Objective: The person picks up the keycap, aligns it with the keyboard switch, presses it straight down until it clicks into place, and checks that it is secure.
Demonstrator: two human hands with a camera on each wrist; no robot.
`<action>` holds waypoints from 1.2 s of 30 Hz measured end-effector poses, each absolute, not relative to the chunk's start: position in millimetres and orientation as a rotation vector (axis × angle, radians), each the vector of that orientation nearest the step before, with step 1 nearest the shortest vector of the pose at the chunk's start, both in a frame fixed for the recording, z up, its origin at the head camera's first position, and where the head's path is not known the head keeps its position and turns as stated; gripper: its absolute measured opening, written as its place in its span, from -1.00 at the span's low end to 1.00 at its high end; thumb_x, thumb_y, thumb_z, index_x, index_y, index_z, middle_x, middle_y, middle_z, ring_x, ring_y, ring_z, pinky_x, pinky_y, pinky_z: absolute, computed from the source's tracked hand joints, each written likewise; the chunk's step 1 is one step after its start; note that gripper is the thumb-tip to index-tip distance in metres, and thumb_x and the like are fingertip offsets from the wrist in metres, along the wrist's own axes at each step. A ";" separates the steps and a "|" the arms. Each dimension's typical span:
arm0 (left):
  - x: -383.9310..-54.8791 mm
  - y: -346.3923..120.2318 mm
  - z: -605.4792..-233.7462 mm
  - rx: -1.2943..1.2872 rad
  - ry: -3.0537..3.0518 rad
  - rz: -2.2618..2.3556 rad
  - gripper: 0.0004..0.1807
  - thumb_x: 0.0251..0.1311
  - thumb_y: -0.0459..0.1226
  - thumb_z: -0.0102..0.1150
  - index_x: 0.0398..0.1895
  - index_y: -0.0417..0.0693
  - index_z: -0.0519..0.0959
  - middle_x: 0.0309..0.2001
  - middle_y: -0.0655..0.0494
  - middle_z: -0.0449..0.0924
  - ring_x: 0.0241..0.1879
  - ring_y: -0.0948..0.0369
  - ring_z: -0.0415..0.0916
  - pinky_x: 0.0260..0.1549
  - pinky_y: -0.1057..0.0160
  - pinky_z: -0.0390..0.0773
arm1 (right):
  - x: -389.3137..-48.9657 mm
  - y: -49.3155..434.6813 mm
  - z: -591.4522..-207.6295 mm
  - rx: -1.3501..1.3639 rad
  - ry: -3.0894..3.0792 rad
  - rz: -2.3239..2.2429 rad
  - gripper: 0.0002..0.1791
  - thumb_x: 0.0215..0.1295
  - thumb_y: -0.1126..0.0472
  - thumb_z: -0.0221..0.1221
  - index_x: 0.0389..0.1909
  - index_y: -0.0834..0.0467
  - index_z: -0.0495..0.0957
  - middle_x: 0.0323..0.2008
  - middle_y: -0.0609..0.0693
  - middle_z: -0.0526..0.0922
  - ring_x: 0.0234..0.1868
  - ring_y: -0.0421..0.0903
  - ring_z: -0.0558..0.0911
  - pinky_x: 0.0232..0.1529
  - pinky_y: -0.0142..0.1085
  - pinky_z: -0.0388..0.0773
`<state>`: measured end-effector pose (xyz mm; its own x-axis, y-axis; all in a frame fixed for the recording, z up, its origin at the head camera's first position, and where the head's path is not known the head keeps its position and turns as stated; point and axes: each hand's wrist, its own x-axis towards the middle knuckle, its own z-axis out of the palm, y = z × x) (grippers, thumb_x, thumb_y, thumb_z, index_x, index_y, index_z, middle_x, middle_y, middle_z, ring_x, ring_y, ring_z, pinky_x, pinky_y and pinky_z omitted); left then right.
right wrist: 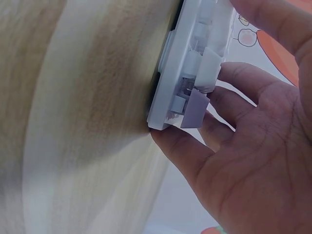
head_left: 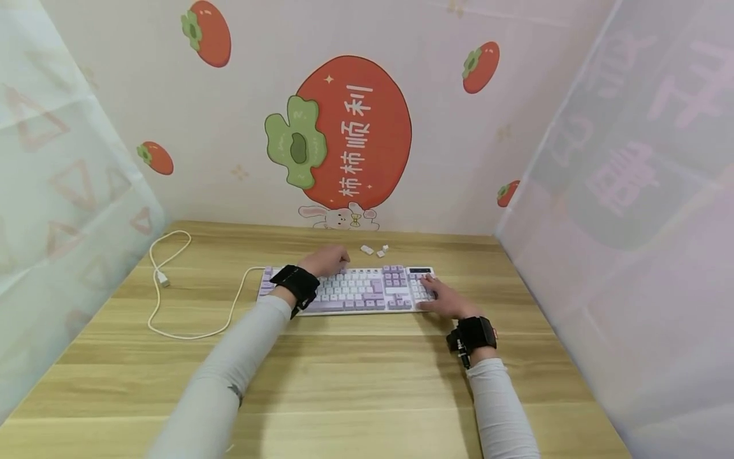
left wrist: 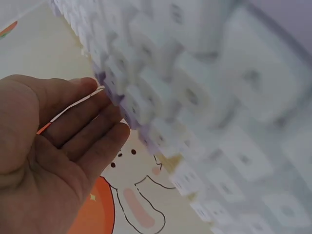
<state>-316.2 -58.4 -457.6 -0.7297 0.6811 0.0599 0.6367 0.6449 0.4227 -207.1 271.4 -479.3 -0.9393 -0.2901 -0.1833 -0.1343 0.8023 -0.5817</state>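
Observation:
A white and lilac keyboard point(head_left: 355, 287) lies flat on the wooden table. My left hand point(head_left: 325, 260) reaches over its back row. In the left wrist view, that hand's thumb and index finger point(left wrist: 92, 85) pinch at a purple keycap point(left wrist: 113, 90), their tips partly hidden by the keys; the other fingers curve alongside. My right hand point(head_left: 444, 301) rests with spread fingers on the number pad point(head_left: 418, 290). In the right wrist view, one fingertip point(right wrist: 163, 134) of it touches the keyboard's corner, and the remaining fingers lie along the keys.
Several loose white keycaps point(head_left: 367, 249) lie behind the keyboard, near the wall. To the left, a white cable point(head_left: 189, 338) runs from the keyboard in a loop, with its plug point(head_left: 163, 278) on the table point(head_left: 367, 382). Printed fabric walls point(head_left: 447, 159) close the back and both sides.

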 end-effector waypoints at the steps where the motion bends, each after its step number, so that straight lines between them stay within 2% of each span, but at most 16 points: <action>1: -316.3 -54.7 -457.6 1.086 2.760 0.641 -0.74 0.39 -0.48 0.02 -0.45 -0.34 0.64 -0.54 0.07 0.40 -0.49 0.17 0.32 -0.36 0.24 0.45 | -206.8 271.5 -479.5 -0.322 2.723 -0.849 -0.13 0.41 0.08 0.24 0.59 0.24 0.04 0.61 0.27 -0.11 0.59 0.34 -0.12 0.52 0.22 -0.03; 3: -317.9 -45.2 -458.2 1.038 2.767 0.624 -0.77 0.42 -0.43 0.03 -0.15 -0.35 0.70 -0.26 -0.06 0.64 -0.25 0.09 0.54 -0.09 0.11 0.60 | -206.1 271.2 -480.2 -0.318 2.715 -0.849 -0.13 0.41 0.08 0.24 0.59 0.24 0.04 0.61 0.27 -0.11 0.59 0.34 -0.12 0.52 0.22 -0.03; 5: -322.4 -33.9 -461.7 0.987 2.781 0.594 -0.72 0.44 -0.38 0.06 0.07 -0.32 0.66 0.02 -0.10 0.67 0.02 0.03 0.58 0.13 0.02 0.57 | -205.9 270.7 -481.1 -0.314 2.703 -0.846 -0.13 0.41 0.07 0.24 0.59 0.23 0.04 0.61 0.26 -0.12 0.59 0.32 -0.11 0.52 0.20 -0.02; 9: -334.5 -7.4 -470.7 0.904 2.751 0.597 -0.74 0.45 -0.37 0.03 0.00 -0.27 0.68 -0.09 -0.13 0.66 -0.12 -0.01 0.57 -0.03 0.05 0.59 | -205.9 269.7 -481.2 -0.325 2.688 -0.855 -0.13 0.42 0.09 0.23 0.59 0.25 0.03 0.61 0.27 -0.13 0.59 0.33 -0.12 0.52 0.20 -0.03; 11: -340.7 6.2 -475.0 0.877 2.735 0.596 -0.75 0.45 -0.37 0.03 0.03 -0.25 0.66 -0.08 -0.12 0.65 -0.15 0.01 0.55 -0.04 0.06 0.58 | -206.2 269.5 -480.7 -0.329 2.688 -0.862 -0.13 0.42 0.11 0.22 0.59 0.26 0.02 0.61 0.28 -0.14 0.59 0.33 -0.13 0.52 0.20 -0.04; 16: -346.4 30.8 -478.7 0.829 2.693 0.545 -0.65 0.49 -0.35 0.00 0.25 -0.25 0.55 0.23 -0.11 0.59 0.06 0.06 0.53 0.20 0.06 0.53 | -208.5 267.9 -480.3 -0.330 2.706 -0.852 -0.14 0.42 0.11 0.23 0.59 0.24 0.03 0.61 0.28 -0.11 0.59 0.33 -0.12 0.53 0.19 -0.03; 17: -345.5 33.1 -478.4 0.819 2.684 0.544 -0.67 0.50 -0.35 -0.01 0.21 -0.25 0.58 0.17 -0.11 0.61 0.00 0.07 0.54 0.15 0.09 0.55 | -208.9 267.2 -480.4 -0.327 2.707 -0.852 -0.14 0.42 0.10 0.23 0.59 0.24 0.04 0.61 0.27 -0.11 0.59 0.33 -0.12 0.52 0.19 -0.03; 19: -345.4 36.5 -480.3 0.805 2.661 0.553 -0.72 0.49 -0.39 -0.04 0.06 -0.27 0.64 -0.08 -0.10 0.64 -0.19 0.07 0.52 -0.07 0.17 0.57 | -209.4 265.7 -480.5 -0.324 2.703 -0.853 -0.13 0.41 0.09 0.25 0.59 0.23 0.04 0.61 0.26 -0.11 0.59 0.32 -0.11 0.52 0.19 -0.02; 21: -346.1 38.5 -483.4 0.788 2.654 0.554 -0.76 0.49 -0.41 -0.07 -0.11 -0.28 0.65 -0.33 -0.03 0.51 -0.37 0.10 0.38 -0.30 0.22 0.45 | -209.4 264.3 -480.3 -0.320 2.699 -0.855 -0.13 0.40 0.08 0.25 0.59 0.22 0.05 0.61 0.26 -0.10 0.59 0.33 -0.10 0.52 0.20 -0.01; 23: -347.3 39.9 -485.6 0.781 2.661 0.544 -0.78 0.49 -0.40 -0.05 -0.24 -0.24 0.61 -0.46 0.03 0.33 -0.48 0.13 0.25 -0.41 0.22 0.30 | -209.3 263.7 -480.5 -0.311 2.696 -0.856 -0.12 0.40 0.08 0.26 0.59 0.22 0.05 0.61 0.25 -0.11 0.59 0.33 -0.10 0.52 0.20 -0.01; 29: -351.5 41.3 -481.2 0.852 2.727 0.560 -0.74 0.44 -0.39 0.12 -0.50 -0.16 0.46 -0.56 0.09 0.18 -0.54 0.17 0.13 -0.44 0.24 0.22 | -209.3 266.1 -478.7 -0.298 2.711 -0.866 -0.12 0.40 0.09 0.25 0.59 0.24 0.04 0.61 0.27 -0.12 0.59 0.33 -0.11 0.52 0.20 -0.03; 32: -356.2 39.5 -482.8 0.886 2.749 0.571 -0.73 0.39 -0.41 0.18 -0.51 -0.15 0.40 -0.54 0.10 0.15 -0.51 0.17 0.13 -0.44 0.25 0.21 | -209.8 267.8 -477.8 -0.291 2.717 -0.857 -0.13 0.40 0.09 0.25 0.59 0.22 0.05 0.61 0.26 -0.11 0.60 0.31 -0.11 0.52 0.19 -0.03; 36: -359.1 36.1 -485.4 0.904 2.775 0.675 -0.96 0.31 -0.46 0.24 -0.30 -0.23 0.58 -0.38 0.07 0.46 -0.36 0.15 0.36 -0.30 0.24 0.47 | -210.3 270.2 -478.1 -0.284 2.719 -0.828 -0.13 0.41 0.07 0.24 0.59 0.21 0.05 0.61 0.25 -0.12 0.60 0.31 -0.11 0.52 0.19 -0.02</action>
